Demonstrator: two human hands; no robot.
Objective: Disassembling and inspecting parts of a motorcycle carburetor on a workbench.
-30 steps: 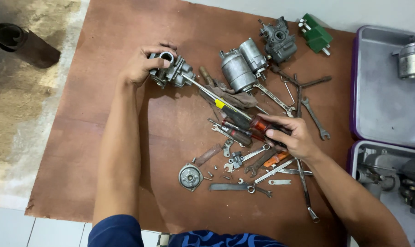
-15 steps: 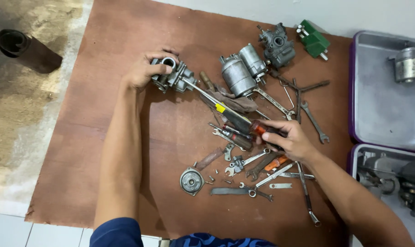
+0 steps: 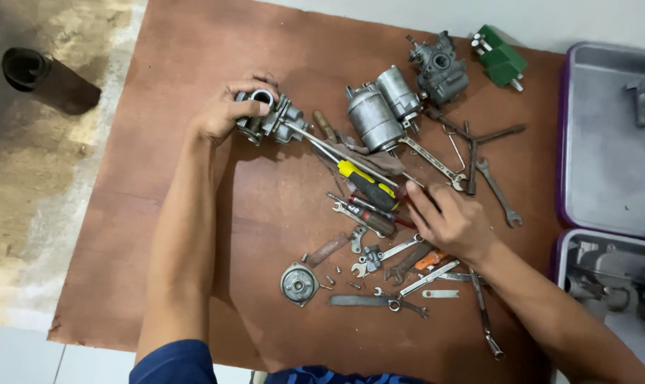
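On a brown wooden board point(image 3: 194, 64), my left hand point(image 3: 223, 110) grips a small grey metal carburetor point(image 3: 269, 117). My right hand point(image 3: 447, 220) is closed around the red handle of a long screwdriver point(image 3: 337, 153), whose shaft runs up-left with its tip at the carburetor. Under the shaft lie a yellow-and-black screwdriver point(image 3: 365, 183) and a brown rag. Below my right hand spread several wrenches point(image 3: 401, 249), small screws and a round metal cover point(image 3: 297, 283).
Two grey cylindrical motor parts point(image 3: 379, 110), another carburetor point(image 3: 438, 67) and a green block point(image 3: 500, 60) sit at the back. A T-shaped wrench point(image 3: 472, 142) lies right of them. Grey trays point(image 3: 600, 163) with parts stand at the right. A black tube point(image 3: 38, 75) lies on the floor left.
The view has shifted slightly. My right hand stays on the screwdriver handle and has slid a little; my left hand keeps hold of the carburetor.
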